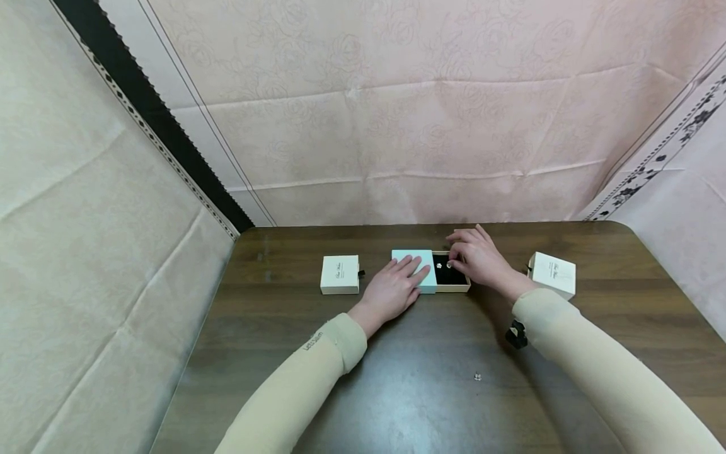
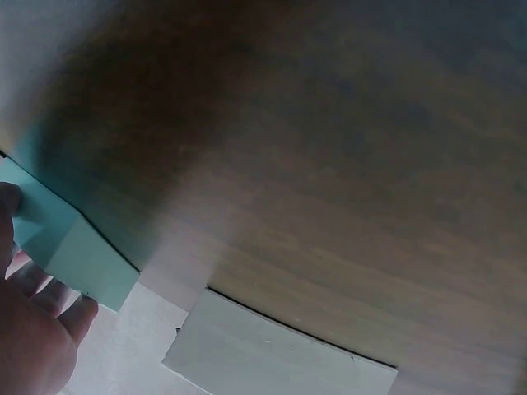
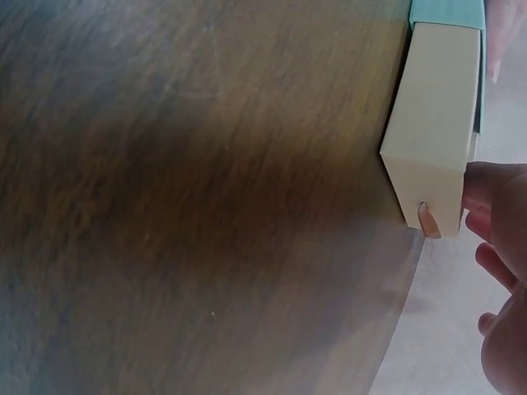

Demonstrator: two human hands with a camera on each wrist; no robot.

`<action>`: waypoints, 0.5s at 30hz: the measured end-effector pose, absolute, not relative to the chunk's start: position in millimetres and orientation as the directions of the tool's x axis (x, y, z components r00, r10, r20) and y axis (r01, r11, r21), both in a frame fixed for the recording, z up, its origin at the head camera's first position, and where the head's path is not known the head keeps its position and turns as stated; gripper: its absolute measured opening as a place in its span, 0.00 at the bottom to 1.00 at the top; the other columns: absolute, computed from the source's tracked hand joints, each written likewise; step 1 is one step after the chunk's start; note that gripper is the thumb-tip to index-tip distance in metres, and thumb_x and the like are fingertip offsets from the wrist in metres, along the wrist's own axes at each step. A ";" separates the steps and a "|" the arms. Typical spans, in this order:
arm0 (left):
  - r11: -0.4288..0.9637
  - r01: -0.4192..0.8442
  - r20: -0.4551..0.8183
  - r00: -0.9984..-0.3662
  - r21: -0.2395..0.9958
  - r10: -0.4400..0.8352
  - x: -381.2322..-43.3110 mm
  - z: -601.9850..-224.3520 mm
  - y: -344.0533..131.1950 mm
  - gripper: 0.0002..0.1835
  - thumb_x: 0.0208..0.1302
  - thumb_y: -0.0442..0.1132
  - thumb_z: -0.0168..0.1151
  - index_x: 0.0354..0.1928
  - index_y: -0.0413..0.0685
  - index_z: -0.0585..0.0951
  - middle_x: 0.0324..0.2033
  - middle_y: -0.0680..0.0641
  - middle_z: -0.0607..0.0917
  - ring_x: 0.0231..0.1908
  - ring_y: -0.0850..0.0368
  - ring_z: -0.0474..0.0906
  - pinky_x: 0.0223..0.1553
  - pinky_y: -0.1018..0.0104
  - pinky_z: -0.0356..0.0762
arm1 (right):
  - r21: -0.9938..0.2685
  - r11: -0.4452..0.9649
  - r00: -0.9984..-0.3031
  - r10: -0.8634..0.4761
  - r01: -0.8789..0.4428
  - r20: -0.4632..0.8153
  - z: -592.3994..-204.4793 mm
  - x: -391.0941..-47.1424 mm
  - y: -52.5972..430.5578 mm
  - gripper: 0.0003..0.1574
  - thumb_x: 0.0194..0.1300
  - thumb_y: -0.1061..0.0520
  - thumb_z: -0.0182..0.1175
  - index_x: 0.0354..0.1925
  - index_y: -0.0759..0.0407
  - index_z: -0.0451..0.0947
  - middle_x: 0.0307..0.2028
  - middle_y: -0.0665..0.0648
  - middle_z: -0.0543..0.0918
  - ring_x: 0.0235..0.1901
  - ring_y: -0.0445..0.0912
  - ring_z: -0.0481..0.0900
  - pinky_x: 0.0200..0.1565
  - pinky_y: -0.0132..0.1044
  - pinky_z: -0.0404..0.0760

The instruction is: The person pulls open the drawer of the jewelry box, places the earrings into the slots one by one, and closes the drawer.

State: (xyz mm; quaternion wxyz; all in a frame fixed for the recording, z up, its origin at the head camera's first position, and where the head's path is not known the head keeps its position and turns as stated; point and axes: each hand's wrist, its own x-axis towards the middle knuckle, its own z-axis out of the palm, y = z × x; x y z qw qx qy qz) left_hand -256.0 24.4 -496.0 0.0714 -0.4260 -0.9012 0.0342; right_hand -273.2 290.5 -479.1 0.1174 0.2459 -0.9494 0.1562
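In the head view, my left hand rests with spread fingers on the teal sleeve of a small jewelry box. The box's cream drawer is pulled out to the right, showing a black insert. Two small shiny stud earrings sit over the insert, one earring apart from the fingers. My right hand bends over the drawer, thumb and forefinger at the other earring, seemingly pinching it. In the right wrist view, the drawer's end carries a tan ribbon tab.
A white box with a dark tab stands left of the teal one. Another white box lies tilted at the right, beside my right forearm. A small shiny piece lies on the wooden table near the front. Cloth hangs behind.
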 end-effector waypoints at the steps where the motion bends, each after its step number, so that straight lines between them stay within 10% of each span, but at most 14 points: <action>1: 0.635 0.763 0.100 -0.627 -0.122 0.773 -255.9 -495.7 24.2 0.31 0.85 0.53 0.53 0.83 0.59 0.65 0.81 0.47 0.65 0.80 0.51 0.62 0.79 0.53 0.62 | -0.241 0.831 -0.853 -0.429 -0.502 0.297 -478.1 -272.8 290.6 0.05 0.64 0.64 0.75 0.33 0.59 0.87 0.61 0.68 0.83 0.70 0.69 0.71 0.75 0.75 0.51; 15: 0.636 0.763 0.095 -0.629 -0.119 0.772 -255.8 -494.3 23.6 0.30 0.85 0.53 0.52 0.83 0.58 0.65 0.81 0.47 0.65 0.80 0.51 0.62 0.79 0.53 0.62 | -0.258 0.830 -0.851 -0.401 -0.495 0.340 -456.5 -260.3 304.1 0.03 0.67 0.62 0.74 0.35 0.58 0.88 0.61 0.68 0.83 0.67 0.68 0.72 0.75 0.74 0.52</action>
